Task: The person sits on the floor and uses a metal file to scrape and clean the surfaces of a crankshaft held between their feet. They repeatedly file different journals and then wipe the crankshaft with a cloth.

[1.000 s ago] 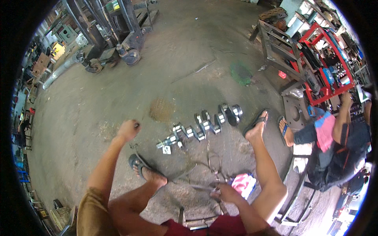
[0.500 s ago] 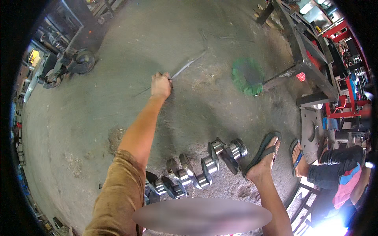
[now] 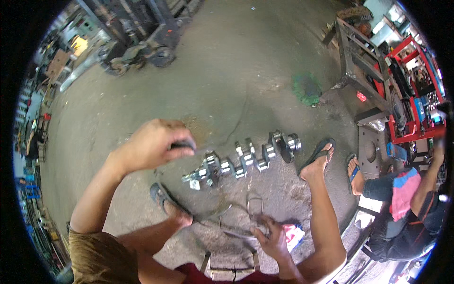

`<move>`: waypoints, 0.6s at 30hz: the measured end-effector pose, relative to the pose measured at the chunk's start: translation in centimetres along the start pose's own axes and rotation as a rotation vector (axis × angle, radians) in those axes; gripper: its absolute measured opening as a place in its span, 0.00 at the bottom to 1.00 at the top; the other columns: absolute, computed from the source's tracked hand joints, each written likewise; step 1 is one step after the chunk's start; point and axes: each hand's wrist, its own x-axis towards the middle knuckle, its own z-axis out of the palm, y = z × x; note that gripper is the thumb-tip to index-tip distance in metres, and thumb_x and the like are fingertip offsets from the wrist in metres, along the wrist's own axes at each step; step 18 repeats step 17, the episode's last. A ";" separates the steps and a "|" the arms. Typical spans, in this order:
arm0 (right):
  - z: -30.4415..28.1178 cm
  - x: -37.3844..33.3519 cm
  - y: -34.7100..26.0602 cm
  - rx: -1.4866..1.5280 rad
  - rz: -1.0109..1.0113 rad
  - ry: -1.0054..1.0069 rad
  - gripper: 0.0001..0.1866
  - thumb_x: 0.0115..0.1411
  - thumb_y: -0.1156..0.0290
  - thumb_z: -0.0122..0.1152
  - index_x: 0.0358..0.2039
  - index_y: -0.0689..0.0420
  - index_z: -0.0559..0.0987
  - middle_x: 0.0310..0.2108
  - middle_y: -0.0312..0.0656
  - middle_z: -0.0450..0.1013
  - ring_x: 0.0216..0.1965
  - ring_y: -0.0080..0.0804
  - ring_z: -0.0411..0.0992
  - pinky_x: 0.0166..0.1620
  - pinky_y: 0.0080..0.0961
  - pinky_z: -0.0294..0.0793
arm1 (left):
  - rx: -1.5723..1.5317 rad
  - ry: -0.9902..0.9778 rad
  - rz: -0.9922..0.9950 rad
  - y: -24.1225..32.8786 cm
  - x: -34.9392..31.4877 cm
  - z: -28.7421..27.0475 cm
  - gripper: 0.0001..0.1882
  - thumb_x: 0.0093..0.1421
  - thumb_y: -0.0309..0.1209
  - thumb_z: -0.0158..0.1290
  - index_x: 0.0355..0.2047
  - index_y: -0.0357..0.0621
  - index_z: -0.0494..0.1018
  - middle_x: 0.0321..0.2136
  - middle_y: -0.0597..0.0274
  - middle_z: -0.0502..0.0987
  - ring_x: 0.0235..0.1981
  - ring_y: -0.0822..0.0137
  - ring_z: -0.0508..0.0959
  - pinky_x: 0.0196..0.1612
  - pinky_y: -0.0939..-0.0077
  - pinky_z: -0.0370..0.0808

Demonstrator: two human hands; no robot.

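Note:
A long, thin, dark strip hangs in loops between my hands. My left hand (image 3: 158, 144) is raised above the left end of the crankshaft, its fingers closed on a dark piece that looks like the strip's end. Low in front of me, my right hand (image 3: 273, 240) appears to pinch the strip (image 3: 231, 232) between thumb and fingers, slightly smeared by motion. A shiny steel crankshaft (image 3: 243, 165) lies across the floor between my sandalled feet, with a pale tag (image 3: 195, 186) near its left end. By my right hand is a pink and white cloth or packet (image 3: 294, 235).
A dark metal stand (image 3: 366, 78) is at the right, with a round green patch (image 3: 307, 89) on the floor near its leg. A wheeled machine (image 3: 142, 52) stands far left. Another person (image 3: 402, 208) sits at my right beside a holed metal plate (image 3: 371, 146).
My left hand has drawn back from the far floor toward me, bringing the strip with it. My right hand has come into view. The view has shifted, showing more of my legs.

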 end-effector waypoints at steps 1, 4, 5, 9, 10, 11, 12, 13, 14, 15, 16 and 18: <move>0.0 -0.3 -2.3 -0.045 -0.214 0.059 0.29 0.53 0.62 0.70 0.52 0.60 0.73 0.46 0.56 0.75 0.48 0.52 0.74 0.51 0.38 0.73 | 0.018 -0.013 0.020 3.1 -3.0 -1.2 0.09 0.55 0.33 0.60 0.34 0.44 0.76 0.30 0.55 0.77 0.35 0.51 0.78 0.36 0.59 0.74; 2.0 -0.8 -10.0 -0.129 -0.674 0.070 0.39 0.46 0.65 0.75 0.57 0.59 0.68 0.51 0.57 0.70 0.51 0.53 0.71 0.54 0.40 0.71 | 0.057 -0.040 0.080 12.0 -10.8 -3.3 0.09 0.54 0.33 0.61 0.33 0.45 0.76 0.28 0.57 0.74 0.33 0.52 0.76 0.35 0.61 0.73; 3.9 -1.4 -12.6 -0.007 -0.775 0.063 0.35 0.47 0.66 0.74 0.56 0.60 0.70 0.49 0.56 0.72 0.50 0.51 0.72 0.52 0.39 0.72 | 0.076 -0.062 0.084 14.3 -13.2 -3.9 0.09 0.54 0.33 0.62 0.33 0.45 0.77 0.27 0.57 0.73 0.32 0.53 0.76 0.34 0.62 0.73; 9.6 -5.6 -17.9 0.105 -1.054 -0.301 0.20 0.55 0.70 0.68 0.47 0.62 0.78 0.37 0.49 0.78 0.39 0.39 0.78 0.42 0.32 0.77 | 0.133 0.045 0.006 19.2 -22.7 -7.6 0.09 0.51 0.32 0.64 0.30 0.46 0.77 0.25 0.58 0.72 0.31 0.53 0.75 0.33 0.62 0.71; 10.4 -7.2 -17.7 0.162 -0.941 -0.331 0.16 0.57 0.71 0.66 0.45 0.63 0.79 0.34 0.47 0.78 0.36 0.36 0.78 0.38 0.30 0.77 | 0.155 0.111 -0.053 19.9 -25.3 -8.5 0.09 0.51 0.31 0.64 0.29 0.43 0.76 0.25 0.58 0.72 0.30 0.55 0.75 0.34 0.64 0.71; 11.2 -9.1 -16.9 0.219 -0.829 -0.349 0.13 0.59 0.71 0.63 0.43 0.63 0.80 0.31 0.45 0.78 0.32 0.32 0.78 0.35 0.27 0.77 | 0.172 0.174 -0.123 20.4 -27.8 -9.4 0.09 0.50 0.30 0.64 0.28 0.41 0.76 0.26 0.56 0.74 0.30 0.54 0.76 0.34 0.64 0.72; 12.0 -10.9 -15.9 0.306 -0.737 -0.361 0.10 0.61 0.72 0.61 0.40 0.63 0.81 0.29 0.43 0.78 0.29 0.28 0.78 0.32 0.25 0.77 | 0.194 0.239 -0.185 20.6 -30.1 -10.1 0.09 0.50 0.29 0.63 0.28 0.39 0.75 0.28 0.55 0.75 0.30 0.53 0.77 0.34 0.63 0.74; 12.6 -11.6 -15.0 0.216 -0.836 -0.231 0.12 0.64 0.68 0.60 0.43 0.62 0.80 0.27 0.42 0.78 0.24 0.24 0.77 0.29 0.23 0.76 | 0.178 0.335 -0.304 20.5 -32.1 -10.1 0.09 0.51 0.29 0.63 0.27 0.38 0.75 0.27 0.55 0.76 0.29 0.55 0.77 0.34 0.64 0.74; 13.0 -12.5 -13.7 0.231 -0.734 -0.283 0.13 0.64 0.68 0.59 0.44 0.62 0.80 0.27 0.43 0.78 0.24 0.24 0.77 0.29 0.23 0.77 | 0.167 0.433 -0.377 20.3 -34.1 -9.9 0.09 0.52 0.29 0.63 0.27 0.37 0.75 0.27 0.55 0.76 0.29 0.56 0.78 0.34 0.65 0.74; 13.2 -13.1 -12.7 0.228 -0.625 -0.328 0.13 0.64 0.67 0.59 0.45 0.61 0.80 0.27 0.43 0.78 0.25 0.24 0.77 0.30 0.23 0.77 | 0.212 0.473 -0.371 19.3 -35.0 -9.3 0.08 0.52 0.27 0.63 0.29 0.36 0.76 0.28 0.54 0.76 0.31 0.59 0.78 0.37 0.64 0.75; 13.0 -13.6 -11.6 0.220 -0.518 -0.374 0.14 0.64 0.67 0.59 0.46 0.60 0.79 0.27 0.43 0.79 0.25 0.24 0.77 0.30 0.23 0.77 | 0.236 0.415 -0.440 18.3 -35.8 -8.4 0.09 0.53 0.27 0.62 0.30 0.37 0.76 0.32 0.52 0.76 0.36 0.61 0.78 0.41 0.65 0.74; 12.4 -13.7 -10.8 0.021 -0.453 -0.468 0.16 0.66 0.65 0.57 0.52 0.54 0.78 0.28 0.40 0.79 0.25 0.24 0.77 0.31 0.24 0.78 | 0.264 0.372 -0.504 17.2 -36.5 -7.5 0.09 0.53 0.27 0.62 0.32 0.37 0.76 0.35 0.51 0.76 0.41 0.63 0.78 0.45 0.65 0.73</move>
